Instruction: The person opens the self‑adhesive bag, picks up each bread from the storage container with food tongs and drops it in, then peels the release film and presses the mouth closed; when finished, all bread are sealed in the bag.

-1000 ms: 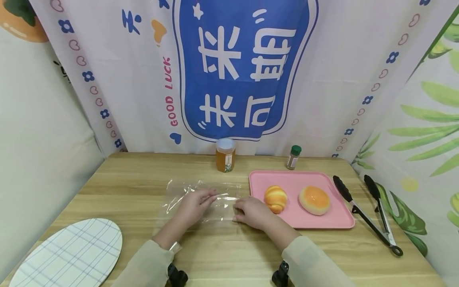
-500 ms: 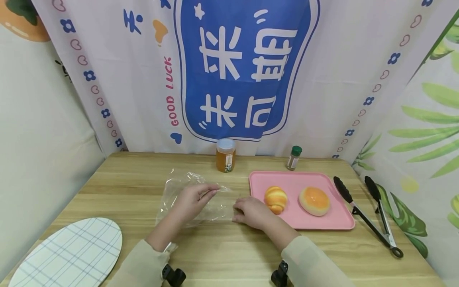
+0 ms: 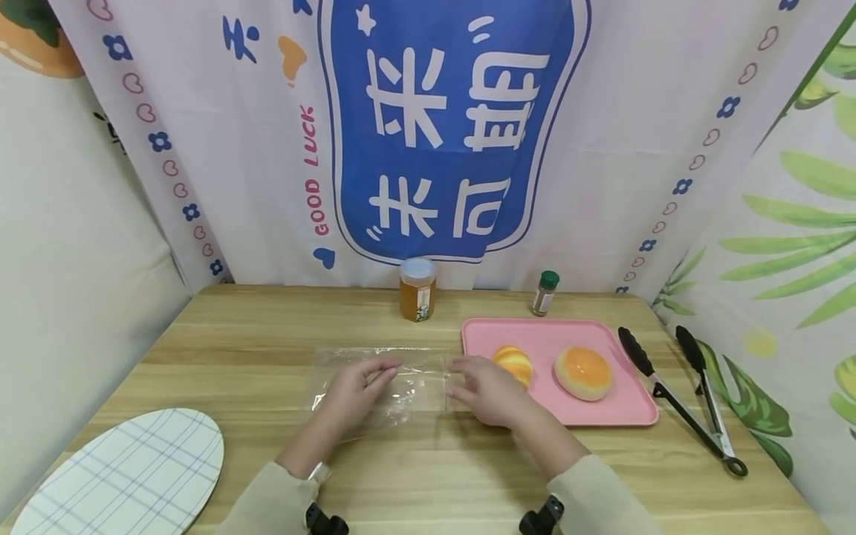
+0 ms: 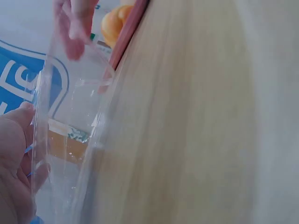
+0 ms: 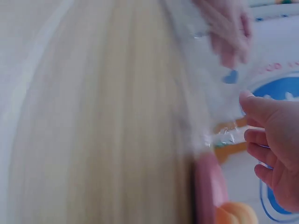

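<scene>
A clear plastic bag [image 3: 411, 394] lies spread sideways in the middle of the table in the head view. My left hand [image 3: 357, 390] pinches the bag's upper layer between thumb and fingers. The right hand [image 3: 491, 390] is at the bag's right end, beside the pink tray. In the right wrist view, the right hand's thumb and fingers [image 5: 254, 136] stand apart with a gap between them. The left wrist view has the left hand [image 4: 16, 163] at the bag's film, with the bag stretching toward the right hand.
The pink tray [image 3: 535, 416] bears a striped croissant-like bread [image 3: 513, 362], partly hidden by the right hand, and a round bun [image 3: 583, 373]. Tongs [image 3: 695, 416] lie to its right. A honey-coloured jar [image 3: 417, 291] and a green-capped shaker [image 3: 545, 293] stand behind. An oval checked mat [image 3: 127, 475] lies left.
The bag's raised left part has settled flatter and the left hand has come down slightly. The right hand has shifted right, its fingers parting from the bag's edge.
</scene>
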Tool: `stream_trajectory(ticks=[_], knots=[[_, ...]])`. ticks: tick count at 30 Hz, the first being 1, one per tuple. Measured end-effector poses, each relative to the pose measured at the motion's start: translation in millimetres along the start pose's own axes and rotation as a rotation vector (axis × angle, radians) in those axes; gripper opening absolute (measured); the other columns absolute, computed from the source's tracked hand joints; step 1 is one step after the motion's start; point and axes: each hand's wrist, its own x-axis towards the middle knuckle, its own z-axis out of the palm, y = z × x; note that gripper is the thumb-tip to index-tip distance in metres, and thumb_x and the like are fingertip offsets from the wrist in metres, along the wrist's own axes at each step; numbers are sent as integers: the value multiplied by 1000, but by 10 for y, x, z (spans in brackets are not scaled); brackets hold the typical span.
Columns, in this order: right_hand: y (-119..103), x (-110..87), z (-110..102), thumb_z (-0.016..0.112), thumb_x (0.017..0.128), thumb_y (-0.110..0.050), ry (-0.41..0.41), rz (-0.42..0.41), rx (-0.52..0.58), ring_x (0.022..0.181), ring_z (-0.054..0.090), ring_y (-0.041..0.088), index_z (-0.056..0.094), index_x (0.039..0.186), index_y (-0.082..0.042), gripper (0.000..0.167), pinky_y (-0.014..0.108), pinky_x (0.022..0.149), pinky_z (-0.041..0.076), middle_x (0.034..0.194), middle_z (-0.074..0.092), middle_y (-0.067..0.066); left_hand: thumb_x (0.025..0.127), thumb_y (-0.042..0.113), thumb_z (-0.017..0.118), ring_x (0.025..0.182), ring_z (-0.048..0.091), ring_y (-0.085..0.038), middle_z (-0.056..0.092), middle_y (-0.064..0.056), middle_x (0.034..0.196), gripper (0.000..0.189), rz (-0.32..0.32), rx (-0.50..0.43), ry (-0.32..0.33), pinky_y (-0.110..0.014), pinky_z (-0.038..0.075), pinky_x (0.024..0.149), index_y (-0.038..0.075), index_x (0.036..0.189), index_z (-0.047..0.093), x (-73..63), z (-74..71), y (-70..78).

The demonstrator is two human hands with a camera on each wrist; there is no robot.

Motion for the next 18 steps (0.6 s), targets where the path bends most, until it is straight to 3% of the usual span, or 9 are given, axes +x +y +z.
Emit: stream_trajectory(ticks=[2, 5, 12, 15, 18], knots=[[54, -96, -120, 65, 94, -32, 41, 42, 16, 136, 47, 34, 61, 131, -11, 43, 54, 115, 38, 145, 53, 13, 96, 21, 62, 103, 67, -24, 71, -3, 119, 22, -2, -12, 2, -39, 56, 86, 15, 115, 71, -3, 31, -20], [219, -263, -317, 65, 94, -33, 119, 89, 28, 137, 45, 37, 59, 133, -11, 45, 57, 112, 39, 148, 49, 13, 96, 20, 62, 112, 66, -26, 72, -4, 119, 21, 18, -21, 11, -45, 54, 97, 14, 114, 71, -6, 64, -34], [832, -707, -752, 63, 96, -33, 299, 228, -39, 134, 41, 48, 51, 138, -4, 52, 66, 109, 36, 148, 44, 24, 95, 21, 64, 116, 65, -27, 72, -4, 117, 19, 33, -30, 41, -48, 50, 104, 15, 112, 72, -32, 88, -44], [1134, -897, -915, 60, 97, -36, 347, 330, -86, 133, 34, 55, 45, 140, 3, 60, 72, 107, 30, 147, 37, 33, 95, 20, 65, 118, 64, -28, 72, -5, 117, 19, 38, -39, 53, -48, 49, 106, 14, 111, 73, -42, 102, -54], [1449, -1089, -1048, 54, 98, -46, 356, 498, -136, 132, 27, 61, 35, 144, 9, 74, 76, 105, 27, 147, 26, 41, 94, 20, 65, 119, 63, -29, 72, -5, 118, 19, 38, -48, 58, -48, 48, 107, 13, 110, 73, -43, 126, -64]])
